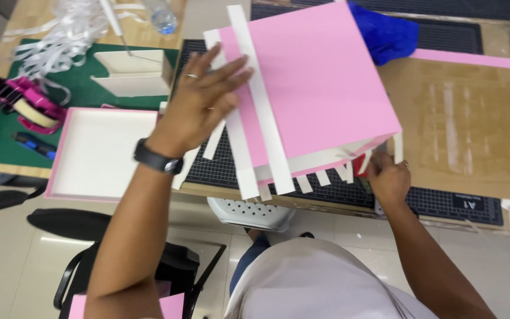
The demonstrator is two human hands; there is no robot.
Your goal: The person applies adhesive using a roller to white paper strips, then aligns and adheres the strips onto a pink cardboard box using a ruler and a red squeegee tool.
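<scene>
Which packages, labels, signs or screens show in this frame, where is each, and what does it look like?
Pink box: centre, on the cutting mat, square, white strips along its edges; left hand flat on it, right hand at its near corner.
Pink tray: left, shallow, white inside.
Mat label: near right corner of the black cutting mat, small and white.
Plastic bottle: top, clear.
No screens or signs.

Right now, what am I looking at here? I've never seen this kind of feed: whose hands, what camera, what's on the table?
One camera, worn on a person's head, looks down at their bare hands. The left hand lies flat on a pink box with white strips hanging off it. The right hand grips a small red tool at the box's lower corner. The box rests on a black cutting mat. To the left lie a pink-edged tray, a tape dispenser and a green mat; behind, blue cloth.
</scene>
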